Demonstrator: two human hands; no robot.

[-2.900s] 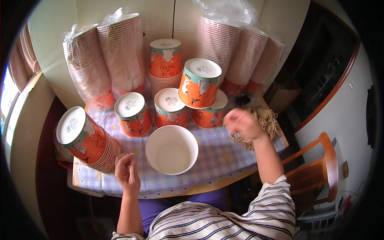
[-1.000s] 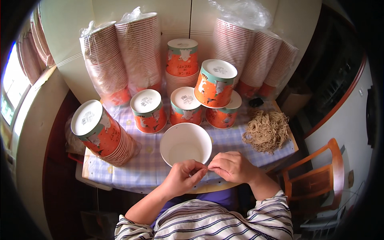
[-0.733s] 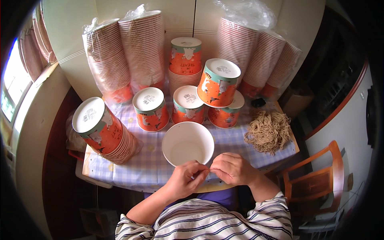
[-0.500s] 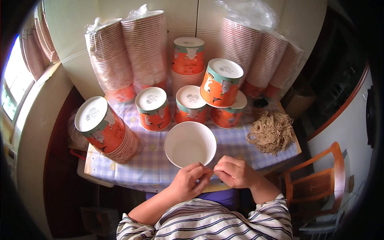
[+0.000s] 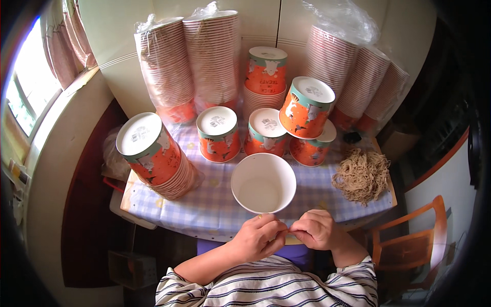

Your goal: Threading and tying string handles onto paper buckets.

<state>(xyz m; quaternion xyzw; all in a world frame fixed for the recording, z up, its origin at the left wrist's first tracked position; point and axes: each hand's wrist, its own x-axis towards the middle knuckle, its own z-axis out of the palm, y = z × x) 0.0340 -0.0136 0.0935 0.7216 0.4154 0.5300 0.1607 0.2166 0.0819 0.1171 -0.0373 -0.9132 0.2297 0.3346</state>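
In front of the table's near edge, my left hand (image 5: 260, 237) and my right hand (image 5: 316, 230) meet fingertip to fingertip. Both are closed in a pinch. Whatever lies between the fingers is too small to make out. Just beyond them a white-lined paper bucket (image 5: 264, 182) stands with its mouth up, its inside bare. Behind it, orange and green printed paper buckets rest upside down: one (image 5: 219, 135) at left, another (image 5: 266, 132) in the middle, and a third (image 5: 307, 108) perched on a lower one (image 5: 310, 150). To the right lies a tangled heap of tan string (image 5: 362, 176).
A tilted stack of nested buckets (image 5: 157, 156) occupies the table's left side. Tall plastic-wrapped stacks (image 5: 212, 61) line the back, with more wrapped stacks (image 5: 335, 61) at the back right. A checked cloth (image 5: 215, 199) covers the table. A wooden chair (image 5: 409, 245) stands at right.
The whole view has swung, so the table and buckets sit farther right in the picture. My hands stay pinched together and have come slightly back from the white-lined bucket.
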